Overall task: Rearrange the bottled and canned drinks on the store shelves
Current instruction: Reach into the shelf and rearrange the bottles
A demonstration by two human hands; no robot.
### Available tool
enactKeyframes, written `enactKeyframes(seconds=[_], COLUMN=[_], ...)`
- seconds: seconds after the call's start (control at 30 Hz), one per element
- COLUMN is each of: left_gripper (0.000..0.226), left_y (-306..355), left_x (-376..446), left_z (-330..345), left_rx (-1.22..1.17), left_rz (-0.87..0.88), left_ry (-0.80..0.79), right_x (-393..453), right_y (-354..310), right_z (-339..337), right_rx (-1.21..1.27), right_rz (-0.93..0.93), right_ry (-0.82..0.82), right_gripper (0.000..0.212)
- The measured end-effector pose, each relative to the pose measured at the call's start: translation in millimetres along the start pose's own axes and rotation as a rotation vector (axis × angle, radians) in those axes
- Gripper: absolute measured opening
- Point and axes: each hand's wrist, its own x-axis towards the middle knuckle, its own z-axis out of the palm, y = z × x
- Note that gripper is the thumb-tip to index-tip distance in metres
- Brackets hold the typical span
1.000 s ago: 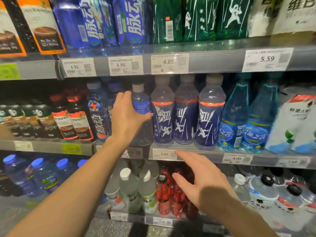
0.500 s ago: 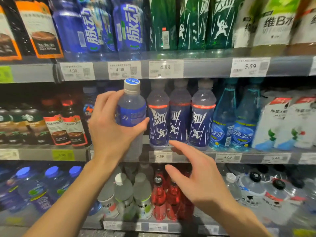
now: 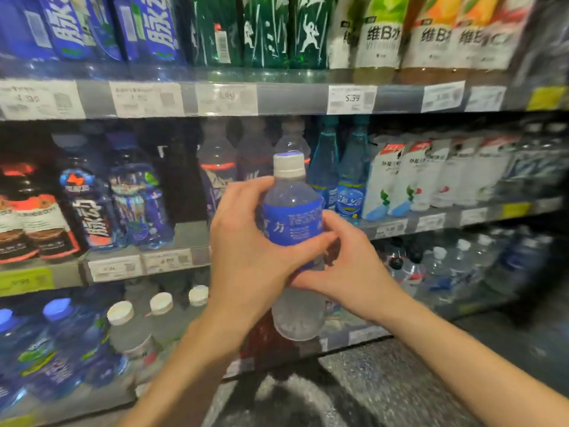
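Observation:
A clear bottle with a blue label and a white cap (image 3: 292, 211) stands upright in the air in front of the middle shelf (image 3: 191, 235). My left hand (image 3: 246, 248) grips it around the label from the left. My right hand (image 3: 345, 266) wraps its fingers round the bottle from the right, just below the label. A gap shows on the middle shelf left of the purple-labelled bottles (image 3: 218, 180).
Blue and dark bottles (image 3: 89, 211) fill the middle shelf's left side, teal bottles (image 3: 348, 180) and white-labelled ones (image 3: 431, 177) its right. The top shelf (image 3: 292, 97) carries blue, green and vitamin bottles. White-capped bottles (image 3: 132, 328) stand on the lowest shelf.
My left hand pulled the bottle off the middle shelf and out toward me. My right hand rose and took hold of it too. The view shifted right.

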Motion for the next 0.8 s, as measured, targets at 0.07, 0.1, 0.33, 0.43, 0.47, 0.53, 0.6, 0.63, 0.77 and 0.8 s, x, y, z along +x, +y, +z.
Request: enactKeyframes(seconds=[0.07, 0.1, 0.33, 0.43, 0.47, 0.53, 0.6, 0.63, 0.77, 0.8], left_gripper=[0.069, 0.072, 0.053, 0.048, 0.048, 0.05, 0.051, 0.05, 0.044, 0.044], left_y=[14, 21, 52, 71, 78, 89, 101, 106, 117, 119], left_x=[0, -1, -18, -22, -20, -17, -12, -10, 2, 5], left_z=[21, 34, 178, 249, 270, 309, 346, 364, 426, 439], left_rx=[-0.115, -0.182, -0.348, -0.384, -0.38, -0.376, -0.373, -0.359, -0.278, -0.268], left_rz=[-0.05, -0.085, -0.216, -0.254, -0.254, -0.267, -0.289, -0.298, -0.297, -0.299], left_ry=[-0.134, -0.196, -0.435, -0.458, -0.457, -0.454, -0.447, -0.444, -0.411, -0.395], right_x=[-14, -21, -48, -53, -53, -49, -43, -40, -26, -22], right_y=[1, 4, 61, 91, 100, 117, 134, 144, 178, 185], right_z=[-35, -54, -191, -253, -273, -313, -350, -366, -421, -432], right_rx=[-0.012, 0.001, 0.008, 0.017, 0.022, 0.047, 0.059, 0.056, 0.061, 0.079], right_rz=[0.035, 0.052, 0.074, 0.079, 0.076, 0.066, 0.061, 0.062, 0.092, 0.095], right_ry=[0.043, 0.057, 0.177, 0.181, 0.177, 0.167, 0.149, 0.139, 0.104, 0.089], right_gripper=[0.065, 0.064, 0.065, 0.064, 0.064, 0.065, 0.065, 0.065, 0.068, 0.068])
